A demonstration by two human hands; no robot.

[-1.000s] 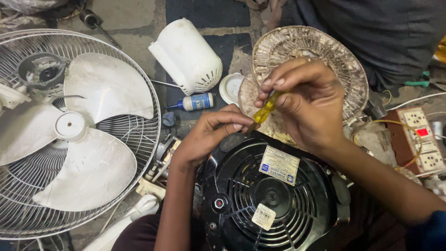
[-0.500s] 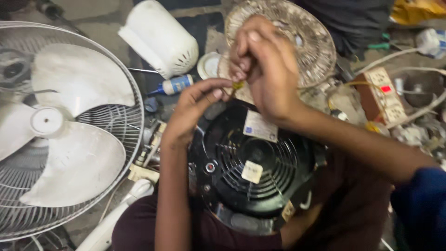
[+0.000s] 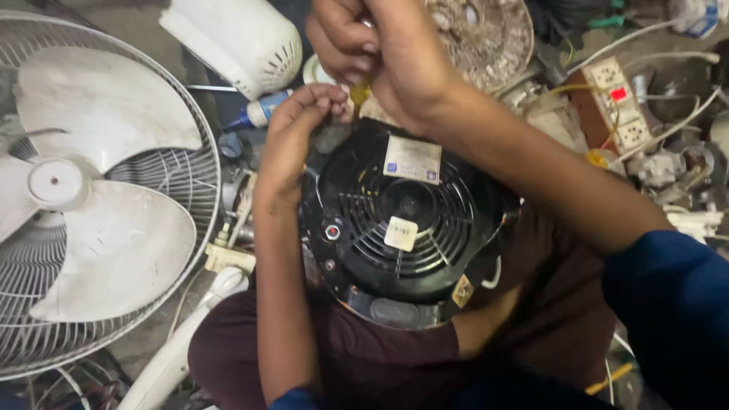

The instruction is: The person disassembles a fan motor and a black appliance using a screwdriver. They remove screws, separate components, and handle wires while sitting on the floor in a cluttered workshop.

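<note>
right hand [image 3: 395, 53] grip clamped on yellow screwdriver [image 3: 358, 95] above black fan housing [image 3: 406, 216] | left hand [image 3: 300, 125] fingertips pinched together at its tip | housing on lap | white fan [image 3: 83, 190] lies left

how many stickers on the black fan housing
3: a grey rectangular sticker near its top, a white one below the hub, a small gold one at lower right. The hands may hide others.

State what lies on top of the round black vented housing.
On the black vented housing lie two stickers: a pale rectangular label and a small white tag. Its far edge is hidden by the left hand and right hand.
</note>
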